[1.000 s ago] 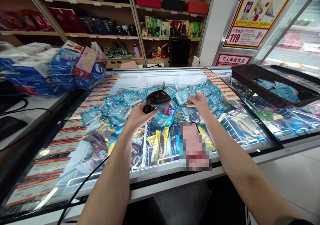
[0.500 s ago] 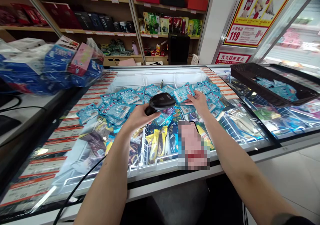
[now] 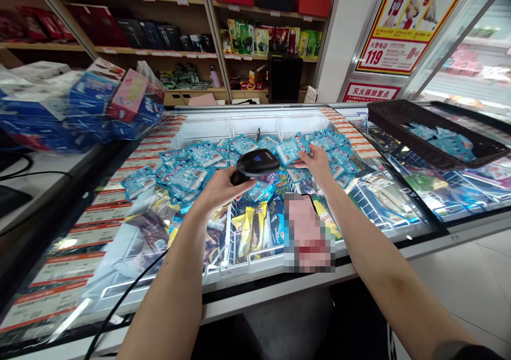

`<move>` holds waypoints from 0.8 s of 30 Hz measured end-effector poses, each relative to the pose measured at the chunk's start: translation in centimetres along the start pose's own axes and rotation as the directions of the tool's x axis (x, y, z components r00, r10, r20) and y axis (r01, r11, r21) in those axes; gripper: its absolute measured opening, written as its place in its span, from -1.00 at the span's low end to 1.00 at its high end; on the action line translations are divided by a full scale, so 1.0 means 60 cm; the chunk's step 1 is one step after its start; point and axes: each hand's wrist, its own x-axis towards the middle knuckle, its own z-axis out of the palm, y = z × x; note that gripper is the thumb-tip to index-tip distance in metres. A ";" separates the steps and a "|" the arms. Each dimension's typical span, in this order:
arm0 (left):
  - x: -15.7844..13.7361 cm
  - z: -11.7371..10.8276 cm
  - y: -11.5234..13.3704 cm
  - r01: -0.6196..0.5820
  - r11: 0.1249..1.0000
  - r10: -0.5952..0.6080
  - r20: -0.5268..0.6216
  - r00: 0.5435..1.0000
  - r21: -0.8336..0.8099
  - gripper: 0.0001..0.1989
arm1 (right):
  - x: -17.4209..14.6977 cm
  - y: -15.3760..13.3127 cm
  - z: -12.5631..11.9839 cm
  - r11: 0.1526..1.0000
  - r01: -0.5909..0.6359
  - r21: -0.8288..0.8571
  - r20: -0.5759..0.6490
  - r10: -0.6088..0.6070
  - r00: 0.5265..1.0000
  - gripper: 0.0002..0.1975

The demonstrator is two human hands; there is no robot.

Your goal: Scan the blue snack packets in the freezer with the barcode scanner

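My left hand [image 3: 223, 190] is wrapped round the handle of a black barcode scanner [image 3: 258, 163], whose head points right. Between the thumb and fingers of my right hand [image 3: 316, 163] is a light-blue packet [image 3: 290, 149], its printed barcode facing up, just right of the scanner's head. Many similar blue packets [image 3: 186, 178] lie loose over the glass freezer top [image 3: 139, 275], on both sides of my hands. Nearer to me, between my forearms, lies a phone [image 3: 307, 232] with its screen blurred out.
A dark basket [image 3: 423, 152] holding more blue packets stands at the right. Plastic-wrapped boxes [image 3: 91, 99] are piled at the left. The scanner's black cable [image 3: 131, 291] runs along my left forearm. Wrapped ice creams [image 3: 251, 227] show beneath the glass, and shelves [image 3: 151, 51] line the back.
A small blue light now shows on top of the scanner. Both hands and the held packet stay almost where they were.
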 end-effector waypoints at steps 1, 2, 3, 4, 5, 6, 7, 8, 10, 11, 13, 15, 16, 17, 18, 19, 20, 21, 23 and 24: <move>0.000 0.000 0.000 0.002 1.000 -0.002 0.005 1.000 -0.004 -0.58 | 0.000 0.000 0.000 1.000 0.005 0.003 -0.003 -0.005 1.000 -0.66; -0.001 0.000 0.000 0.005 1.000 -0.005 0.010 1.000 -0.010 -0.59 | 0.000 -0.001 0.000 1.000 0.005 -0.003 -0.005 -0.005 1.000 -0.66; -0.001 0.001 0.000 0.009 1.000 -0.009 0.011 1.000 -0.016 -0.59 | -0.001 -0.002 0.000 1.000 0.003 -0.018 -0.010 -0.003 1.000 -0.67; -0.001 0.001 0.000 0.014 1.000 -0.014 0.010 1.000 -0.024 -0.59 | -0.001 -0.003 -0.001 0.999 0.000 -0.034 -0.014 0.000 1.000 -0.67; -0.001 0.002 0.000 0.018 0.999 -0.017 0.010 1.000 -0.034 -0.59 | -0.002 -0.005 -0.001 0.999 -0.001 -0.047 -0.018 0.001 1.000 -0.67; -0.001 0.002 0.000 0.019 0.999 -0.018 0.009 1.000 -0.041 -0.59 | -0.002 -0.005 -0.001 0.999 0.001 -0.053 -0.023 -0.002 1.000 -0.67; -0.001 0.003 -0.001 0.018 0.999 -0.018 0.007 1.000 -0.044 -0.59 | -0.002 -0.006 -0.001 0.999 0.007 -0.053 -0.029 -0.009 1.000 -0.66; 0.000 0.003 -0.002 0.016 0.999 -0.016 0.003 1.000 -0.044 -0.59 | -0.001 -0.006 -0.001 0.998 0.017 -0.053 -0.037 -0.019 0.999 -0.65; 0.001 0.004 -0.003 0.013 0.999 -0.013 -0.004 1.000 -0.041 -0.60 | 0.002 -0.004 -0.004 0.997 0.033 -0.063 -0.070 -0.037 0.997 -0.62; 0.001 0.004 -0.003 0.013 0.999 -0.014 -0.007 1.000 -0.041 -0.60 | 0.004 -0.003 -0.006 0.996 0.039 -0.077 -0.095 -0.046 0.994 -0.59; 0.002 0.004 -0.003 0.013 0.999 -0.014 -0.009 1.000 -0.048 -0.61 | 0.011 0.000 -0.014 0.993 0.048 -0.106 -0.161 -0.065 0.985 -0.51; 0.001 0.003 -0.001 0.013 0.998 -0.014 -0.009 1.000 -0.055 -0.61 | 0.018 0.003 -0.025 0.990 0.052 -0.129 -0.230 -0.081 0.970 -0.43; 0.001 0.003 0.001 0.014 0.998 -0.014 -0.010 1.000 -0.060 -0.61 | 0.021 0.004 -0.032 0.988 0.051 -0.147 -0.258 -0.088 0.962 -0.39; 0.001 0.003 0.002 0.016 0.998 -0.016 -0.010 1.000 -0.064 -0.62 | 0.023 0.004 -0.039 0.984 0.048 -0.172 -0.281 -0.095 0.955 -0.37; 0.000 0.003 0.003 0.019 0.998 -0.019 -0.010 1.000 -0.067 -0.62 | 0.025 0.003 -0.047 0.978 0.042 -0.202 -0.299 -0.103 0.949 -0.36; 0.000 0.003 0.004 0.022 0.997 -0.023 -0.014 1.000 -0.068 -0.62 | 0.025 0.001 -0.054 0.971 0.036 -0.238 -0.313 -0.111 0.943 -0.35; 0.000 0.003 0.004 0.025 0.997 -0.027 -0.024 0.999 -0.068 -0.61 | 0.024 -0.001 -0.061 0.961 0.029 -0.277 -0.326 -0.122 0.937 -0.36; 0.000 0.003 0.005 0.027 0.997 -0.030 -0.040 0.999 -0.066 -0.61 | 0.023 -0.003 -0.067 0.947 0.023 -0.319 -0.339 -0.136 0.931 -0.37; 0.000 0.004 0.005 0.029 0.997 -0.034 -0.077 0.996 -0.070 -0.60 | 0.019 -0.008 -0.077 0.902 0.006 -0.431 -0.369 -0.182 0.911 -0.42; 0.000 0.004 0.004 0.029 0.997 -0.036 -0.097 0.995 -0.077 -0.60 | 0.018 -0.011 -0.081 0.864 -0.010 -0.504 -0.386 -0.215 0.897 -0.46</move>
